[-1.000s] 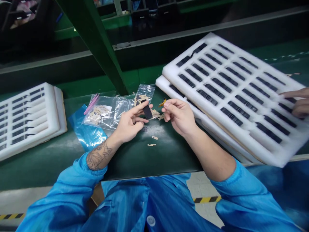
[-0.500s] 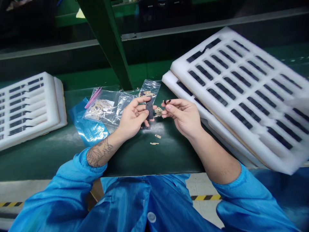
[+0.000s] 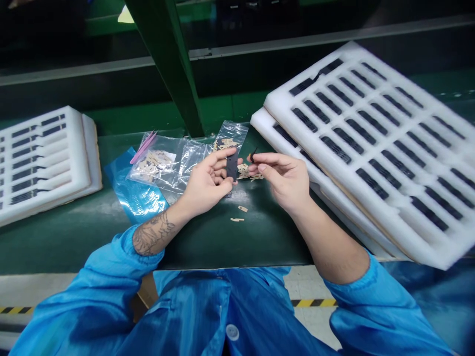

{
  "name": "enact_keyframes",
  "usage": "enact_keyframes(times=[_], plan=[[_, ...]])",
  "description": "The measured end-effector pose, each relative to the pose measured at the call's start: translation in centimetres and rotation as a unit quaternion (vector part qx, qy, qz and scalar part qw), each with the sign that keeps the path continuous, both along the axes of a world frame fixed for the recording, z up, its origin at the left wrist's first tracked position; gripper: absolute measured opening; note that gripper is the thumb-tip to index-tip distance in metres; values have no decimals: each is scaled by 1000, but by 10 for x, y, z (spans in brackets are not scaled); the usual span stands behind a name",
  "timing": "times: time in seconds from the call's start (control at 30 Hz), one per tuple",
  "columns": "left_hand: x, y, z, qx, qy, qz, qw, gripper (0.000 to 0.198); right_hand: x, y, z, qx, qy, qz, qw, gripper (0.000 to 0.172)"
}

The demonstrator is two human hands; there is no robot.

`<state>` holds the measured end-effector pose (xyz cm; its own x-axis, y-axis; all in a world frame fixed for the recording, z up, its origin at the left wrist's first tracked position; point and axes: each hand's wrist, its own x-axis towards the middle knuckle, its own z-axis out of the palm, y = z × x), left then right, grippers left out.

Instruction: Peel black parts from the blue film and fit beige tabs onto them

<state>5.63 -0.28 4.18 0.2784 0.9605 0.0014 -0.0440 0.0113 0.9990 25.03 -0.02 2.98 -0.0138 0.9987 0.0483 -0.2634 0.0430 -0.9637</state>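
Note:
Over the green bench, my left hand point(image 3: 208, 179) is closed on a flat black rectangular plate point(image 3: 232, 165), held by its edges between thumb and fingers. To its right, my right hand point(image 3: 284, 175) pinches a small thin dark piece point(image 3: 254, 156) at its fingertips; its exact kind is too small to make out. The two hands are a short gap apart. Behind them lies a heap of small beige cut pieces point(image 3: 248, 172). Two loose ones, a beige tab point(image 3: 242, 209) and a narrow beige strip point(image 3: 237, 219), rest on the bench nearer me.
Stacked white foam trays point(image 3: 399, 113) with black parts in slots stand at right; another foam tray stack point(image 3: 79, 153) is at left. Clear bags point(image 3: 159, 165) of beige pieces, pink tweezers point(image 3: 144, 147) and a blue plastic sheet point(image 3: 135, 190) lie left of centre. A green post point(image 3: 166, 64) rises behind.
My left thumb has slid down toward the plate's lower end. In my right fingers the small dark piece has turned, its thin end now pointing up.

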Motion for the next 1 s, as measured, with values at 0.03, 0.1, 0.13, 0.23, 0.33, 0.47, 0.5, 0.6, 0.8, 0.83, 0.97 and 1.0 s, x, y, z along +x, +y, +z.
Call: enact_keyframes(times=[0.03, 0.1, 0.13, 0.23, 0.33, 0.47, 0.5, 0.6, 0.8, 0.83, 0.97, 1.0], plan=[[0, 0, -1, 7, 0, 0, 1000, 59, 0, 0, 0, 1, -8, -8, 1000, 21], [0, 0, -2, 8, -4, 3, 1000, 54, -1, 1, -1, -2, -17, -27, 999, 19], [0, 1, -2, 2, -6, 5, 1000, 52, -1, 1, 0, -6, -16, -35, 999, 18], [1, 3, -3, -15, -2, 18, 1000, 48, -2, 3, 0, -22, -6, -47, 999, 22], [0, 7, -3, -12, 13, 37, 999, 34, -2, 4, 2, -37, 9, -43, 998, 29], [-5, 14, -6, -19, 65, 65, 996, 27, -1, 5, 3, -44, 31, -39, 998, 40], [-7, 16, -7, -21, 83, 70, 994, 26, -1, 6, 3, -44, 32, -42, 998, 41], [-9, 18, -9, -21, 103, 68, 992, 28, 0, 7, 2, -45, 30, -45, 998, 41], [-5, 19, -13, -78, -23, 51, 995, 35, 0, 7, -2, -62, 17, -16, 998, 35], [-4, 19, -14, -93, -38, 47, 994, 34, 0, 7, -3, -64, 16, -14, 998, 35], [-2, 18, -17, -118, -57, 61, 989, 40, -3, 6, -6, -84, 28, -3, 996, 36], [-2, 17, -17, -120, -61, 70, 988, 42, -4, 6, -7, -91, 33, 0, 995, 36]])
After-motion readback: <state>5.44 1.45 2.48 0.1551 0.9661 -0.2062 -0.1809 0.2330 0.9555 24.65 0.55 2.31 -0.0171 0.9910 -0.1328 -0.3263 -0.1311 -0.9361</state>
